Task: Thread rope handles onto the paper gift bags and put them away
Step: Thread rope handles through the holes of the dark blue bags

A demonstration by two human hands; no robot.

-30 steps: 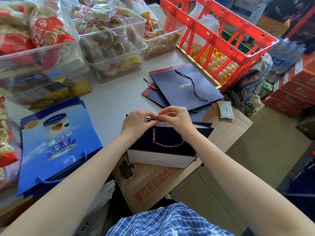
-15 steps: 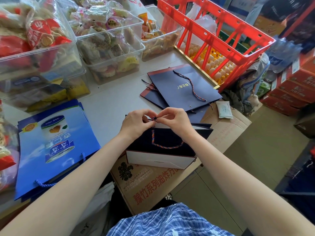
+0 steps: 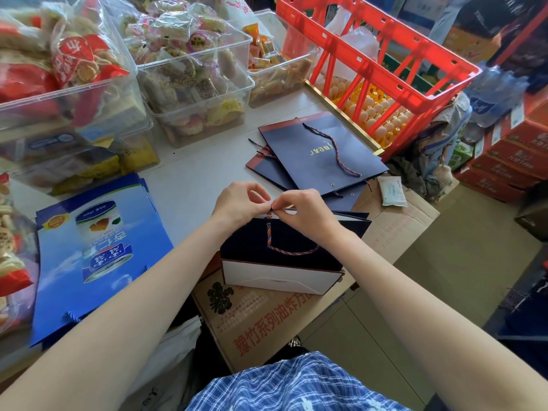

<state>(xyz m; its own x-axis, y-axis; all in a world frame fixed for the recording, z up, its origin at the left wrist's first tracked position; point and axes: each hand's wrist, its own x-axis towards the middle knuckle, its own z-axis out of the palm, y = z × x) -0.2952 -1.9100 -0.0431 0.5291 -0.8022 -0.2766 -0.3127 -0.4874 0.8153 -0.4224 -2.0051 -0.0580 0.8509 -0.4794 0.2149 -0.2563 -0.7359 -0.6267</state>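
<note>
- Navy paper gift bag [image 3: 284, 247], folded flat with its white base panel showing, lies at the centre of the frame on a brown cardboard box printed with red characters [image 3: 267, 324], its upper edge under both hands.
- Twisted rope handle in red, blue and white strands [image 3: 289, 252] hangs in a loop over the bag's dark face; its left end rises to the bag's upper edge, where the fingertips meet.
- Left hand [image 3: 238, 203], just left of centre, has thumb and forefinger pressed together on the tip of the rope.
- Right hand [image 3: 305, 209] meets it from the right, fingers curled and pinching the same rope end at the bag's edge; the two hands touch at the fingertips.
- Stack of flat navy gift bags with red top bands [image 3: 314, 155] lies on the grey tabletop [image 3: 189, 179] above and right of the hands; the top one has a rope lying across it.
- Bright blue printed paper bags with blue cord handles [image 3: 98, 250] lie at the left of the frame.
- Clear plastic bins filled with wrapped snacks [image 3: 192, 81] fill the upper left.
- Red plastic crate [image 3: 382, 63] stands at the upper right, over trays of eggs [image 3: 373, 111].
- Small white wipes packet [image 3: 393, 191] rests on the cardboard, right of the hands.
- Blue checked cloth [image 3: 296, 387] shows at the bottom edge.
</note>
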